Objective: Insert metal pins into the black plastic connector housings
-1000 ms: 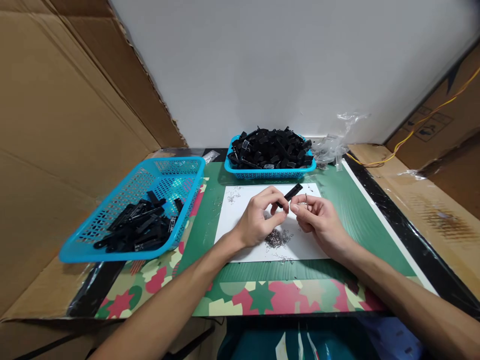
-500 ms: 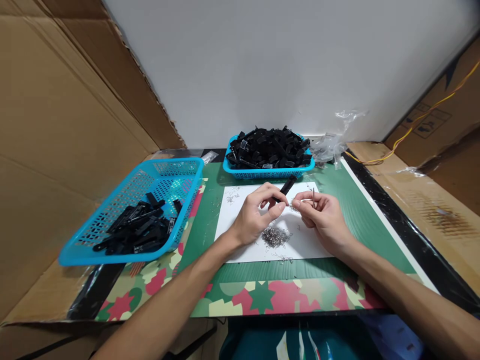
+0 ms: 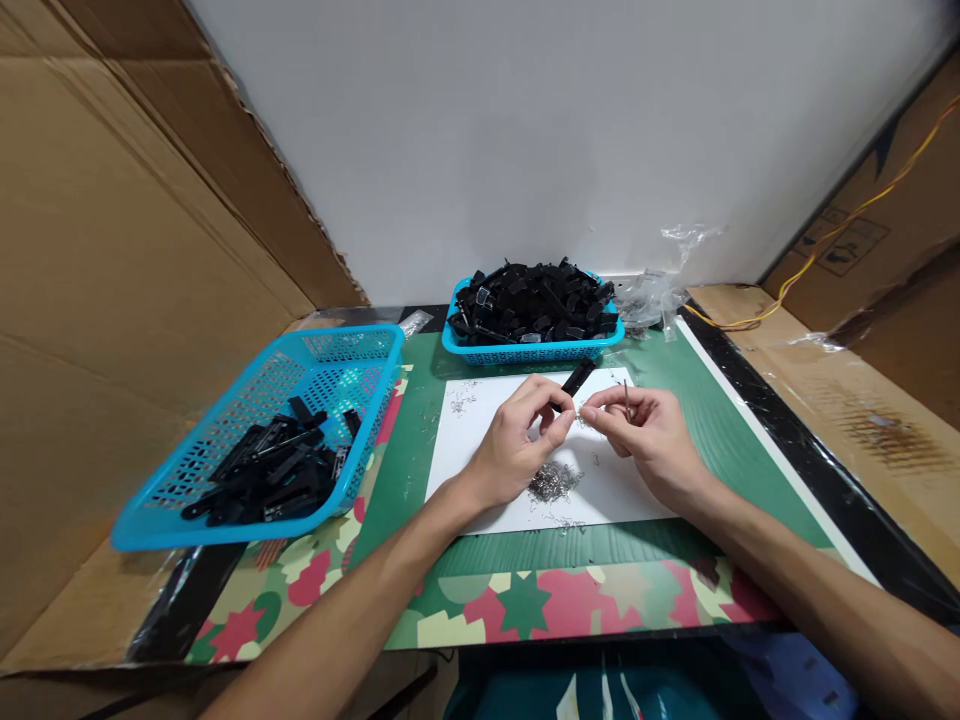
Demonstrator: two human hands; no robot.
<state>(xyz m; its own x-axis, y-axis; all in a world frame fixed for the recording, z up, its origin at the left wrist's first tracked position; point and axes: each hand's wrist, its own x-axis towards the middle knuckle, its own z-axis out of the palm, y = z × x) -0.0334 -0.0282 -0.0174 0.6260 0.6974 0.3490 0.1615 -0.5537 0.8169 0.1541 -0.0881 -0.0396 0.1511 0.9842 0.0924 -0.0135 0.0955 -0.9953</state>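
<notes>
My left hand [image 3: 517, 440] is closed, with thumb and forefinger pinched together. A slim black plastic part [image 3: 580, 378] sticks out beyond its fingers, the rest hidden by them. Facing it, my right hand [image 3: 646, 430] is closed too, its fingertips nearly meeting the left ones. A thin metal tool [image 3: 627, 402] stands up between the right fingers; its kind I cannot make out. Anything tiny between the fingertips is too small to tell. Below the hands, a pile of small bent metal wire pieces [image 3: 553, 482] lies on a white sheet [image 3: 465, 460].
At the back stands a blue basket [image 3: 532, 354] heaped with black plastic parts. Another blue basket [image 3: 187, 540] at the left holds more black parts. Clear plastic bags [image 3: 646, 300] lie at the back right. Cardboard [image 3: 90, 250] rises on the left, over a green mat [image 3: 742, 470].
Both hands stay almost in place, the left thumb and forefinger now drawn closer together. The black part sits slightly lower and to the right. The whole view has shifted a little.
</notes>
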